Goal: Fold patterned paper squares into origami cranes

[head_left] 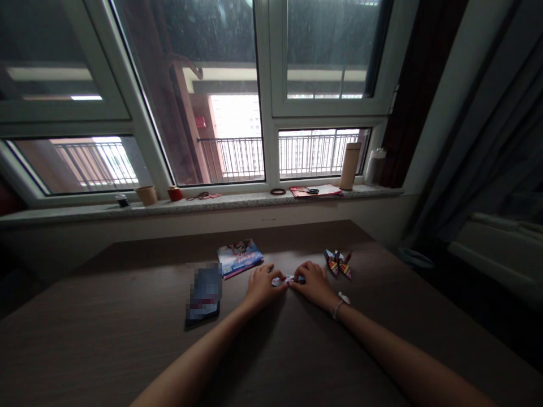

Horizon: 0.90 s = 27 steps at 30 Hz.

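Note:
Between my two hands, low over the dark table, is a small folded piece of patterned paper (289,279). My left hand (263,284) pinches its left end between thumb and fingers. Its right end is gripped the same way by my right hand (313,282), whose wrist wears a bracelet. The fingers cover much of the paper, so its full shape is hidden. Right of my right hand sit folded paper figures (338,263) with pointed tips. A stack of printed paper (240,257) lies beyond my left hand, and a dark phone-like slab (204,294), partly pixelated, lies left of it.
The brown table (127,299) runs to the wall below the window. On the stone sill (241,200) stand a paper cup (146,195), a red spool-like item (174,194), a tan bottle (350,165) and a white bottle (375,167). Scissors (313,191) rest on red-edged papers (328,190).

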Tool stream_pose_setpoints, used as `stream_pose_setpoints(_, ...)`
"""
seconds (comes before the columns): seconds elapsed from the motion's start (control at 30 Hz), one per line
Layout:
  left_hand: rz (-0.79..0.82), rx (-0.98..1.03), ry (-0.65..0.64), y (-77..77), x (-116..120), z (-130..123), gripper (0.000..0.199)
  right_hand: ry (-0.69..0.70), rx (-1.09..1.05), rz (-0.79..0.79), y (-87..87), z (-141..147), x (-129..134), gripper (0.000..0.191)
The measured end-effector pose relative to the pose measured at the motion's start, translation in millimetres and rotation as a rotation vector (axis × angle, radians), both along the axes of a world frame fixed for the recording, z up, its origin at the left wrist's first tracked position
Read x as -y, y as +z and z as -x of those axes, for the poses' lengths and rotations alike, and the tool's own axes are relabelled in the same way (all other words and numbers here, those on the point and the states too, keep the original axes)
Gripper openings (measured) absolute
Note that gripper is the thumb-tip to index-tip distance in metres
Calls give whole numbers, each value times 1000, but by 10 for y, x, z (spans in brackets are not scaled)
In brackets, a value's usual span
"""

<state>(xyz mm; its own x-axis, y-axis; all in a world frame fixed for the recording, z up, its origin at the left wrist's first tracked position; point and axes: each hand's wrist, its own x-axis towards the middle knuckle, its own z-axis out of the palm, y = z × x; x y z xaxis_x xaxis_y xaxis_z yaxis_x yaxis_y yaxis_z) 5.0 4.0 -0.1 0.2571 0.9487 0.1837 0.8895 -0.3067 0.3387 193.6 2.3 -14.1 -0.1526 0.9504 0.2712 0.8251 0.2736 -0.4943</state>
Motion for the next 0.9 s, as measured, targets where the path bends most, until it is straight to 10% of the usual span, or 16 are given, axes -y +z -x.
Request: stream_pose_setpoints(0.9,144,-46,-122,-34,-144,181,32,101,-78,174,118,-157,-71,16)
